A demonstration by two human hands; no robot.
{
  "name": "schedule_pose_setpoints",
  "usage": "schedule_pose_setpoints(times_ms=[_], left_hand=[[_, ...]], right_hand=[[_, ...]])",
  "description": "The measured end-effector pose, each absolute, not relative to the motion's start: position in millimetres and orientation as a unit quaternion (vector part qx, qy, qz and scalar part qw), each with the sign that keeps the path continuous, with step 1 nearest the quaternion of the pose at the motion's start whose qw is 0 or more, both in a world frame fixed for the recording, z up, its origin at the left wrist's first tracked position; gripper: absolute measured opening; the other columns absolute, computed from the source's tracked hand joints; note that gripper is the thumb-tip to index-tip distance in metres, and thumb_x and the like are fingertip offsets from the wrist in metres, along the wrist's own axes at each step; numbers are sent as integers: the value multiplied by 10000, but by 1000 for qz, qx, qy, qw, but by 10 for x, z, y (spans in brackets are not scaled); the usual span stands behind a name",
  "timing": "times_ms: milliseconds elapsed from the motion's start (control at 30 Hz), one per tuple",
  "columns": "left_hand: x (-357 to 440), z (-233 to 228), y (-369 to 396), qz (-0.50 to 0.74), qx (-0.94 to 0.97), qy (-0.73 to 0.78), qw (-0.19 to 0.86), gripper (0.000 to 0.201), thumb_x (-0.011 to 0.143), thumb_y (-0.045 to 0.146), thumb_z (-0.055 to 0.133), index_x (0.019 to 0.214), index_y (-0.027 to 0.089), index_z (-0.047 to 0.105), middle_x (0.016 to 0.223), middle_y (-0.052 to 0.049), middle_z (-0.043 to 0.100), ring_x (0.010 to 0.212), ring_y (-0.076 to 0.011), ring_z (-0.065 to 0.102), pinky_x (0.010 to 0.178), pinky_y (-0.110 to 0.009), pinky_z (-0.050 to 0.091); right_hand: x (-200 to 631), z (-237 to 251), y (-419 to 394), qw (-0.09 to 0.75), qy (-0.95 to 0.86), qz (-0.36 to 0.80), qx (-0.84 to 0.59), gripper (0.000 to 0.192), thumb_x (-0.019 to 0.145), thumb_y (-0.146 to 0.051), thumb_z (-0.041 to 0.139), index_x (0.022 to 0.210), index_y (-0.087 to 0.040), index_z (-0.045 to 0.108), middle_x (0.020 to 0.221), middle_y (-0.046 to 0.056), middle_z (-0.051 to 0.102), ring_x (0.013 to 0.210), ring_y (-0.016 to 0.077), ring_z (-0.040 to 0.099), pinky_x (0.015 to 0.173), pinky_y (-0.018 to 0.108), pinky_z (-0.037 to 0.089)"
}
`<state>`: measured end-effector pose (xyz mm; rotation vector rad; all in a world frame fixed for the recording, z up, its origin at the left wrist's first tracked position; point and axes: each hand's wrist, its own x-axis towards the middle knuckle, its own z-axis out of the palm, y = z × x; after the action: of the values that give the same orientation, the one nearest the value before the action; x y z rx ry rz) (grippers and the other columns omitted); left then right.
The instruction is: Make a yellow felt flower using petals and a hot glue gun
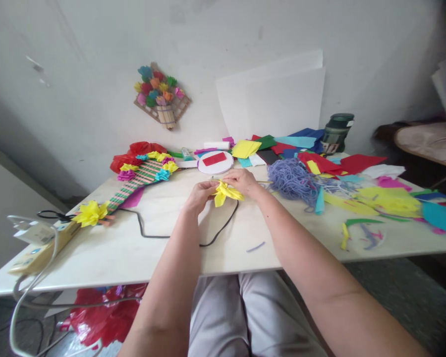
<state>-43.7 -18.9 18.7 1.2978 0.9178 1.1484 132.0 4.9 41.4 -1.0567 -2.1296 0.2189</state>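
While both hands meet over the white tabletop, the left hand and the right hand pinch a yellow paper flower between them, each grip narrow and closed on its folded petals. A black cable curls just below the grip. Beyond it lies a white round disc with a red rectangle on it. To the right of the grip sits a purple yarn tangle; to the left, a striped fan edged with paper flowers.
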Motion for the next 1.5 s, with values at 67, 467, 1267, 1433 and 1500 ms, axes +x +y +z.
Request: schedule_pose_setpoints(times_ms=[67,467,1267,1433,1500], left_hand=[[-441,177,-181,484,553,385,559,339,565,357,765,797,117,706,709,-59,664,597,-113,572,568,-223,426],[-428,170,-175,483,554,393,552,356,544,382,780,767,115,705,695,-52,649,592,-109,562,547,-217,417],[-380,161,-173,504,526,434,530,306,504,338,759,658,86,681,517,-8,550,451,-74,442,448,-210,302],[-386,167,-178,512,515,429,537,292,510,323,755,661,85,678,510,-8,548,450,-77,445,452,-213,302],[-387,176,-183,515,514,426,538,284,508,314,754,647,81,672,506,-10,545,444,-76,440,445,-213,292]], right_hand=[[1318,410,54,369,-827,83,-415,170,806,-254,582,851,-242,745,875,23,714,800,144,623,659,225,426],[1308,387,72,345,-829,52,-438,178,807,-265,575,861,-261,744,888,12,716,811,153,616,636,234,406],[1288,402,42,320,-847,45,-422,189,819,-288,566,839,-227,744,847,30,674,753,137,573,601,221,347],[1293,384,63,334,-848,43,-410,168,802,-280,584,832,-238,744,827,21,672,734,131,564,577,216,331],[1294,383,67,339,-846,44,-409,164,798,-277,588,828,-238,744,822,22,671,731,132,564,577,217,332]])
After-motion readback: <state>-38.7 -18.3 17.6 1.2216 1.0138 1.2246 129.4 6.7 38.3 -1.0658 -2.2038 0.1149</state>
